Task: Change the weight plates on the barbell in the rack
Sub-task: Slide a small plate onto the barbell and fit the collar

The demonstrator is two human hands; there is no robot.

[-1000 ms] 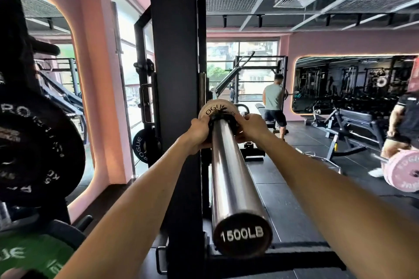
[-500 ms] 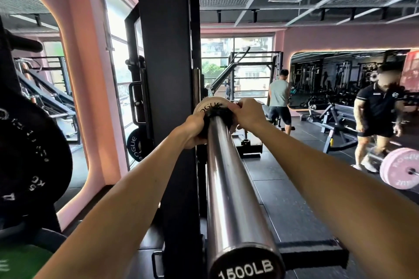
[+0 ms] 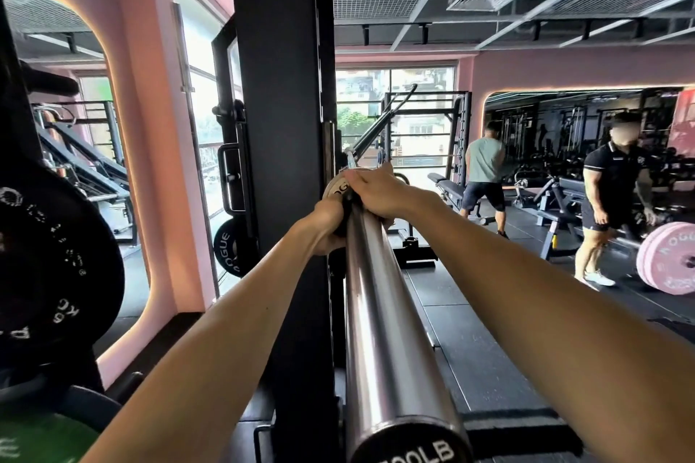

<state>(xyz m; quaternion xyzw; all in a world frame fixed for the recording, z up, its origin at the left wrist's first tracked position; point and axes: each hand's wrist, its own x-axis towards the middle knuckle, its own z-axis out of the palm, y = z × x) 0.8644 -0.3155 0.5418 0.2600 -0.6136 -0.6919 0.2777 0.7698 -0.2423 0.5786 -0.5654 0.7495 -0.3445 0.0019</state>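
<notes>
With the small plate (image 3: 336, 187) seated at the inner end of the barbell sleeve (image 3: 380, 312), at 12 o'clock, left hand (image 3: 326, 225) and right hand (image 3: 378, 192) clamped around it, uneven pull risks binding or pinched fingers.

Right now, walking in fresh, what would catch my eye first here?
Probably the long steel bar running up the middle from the camera, with the left hand and right hand meeting at its far end on a small pale plate beside the black rack post. Next, the pink plates on the floor at far right.
</notes>
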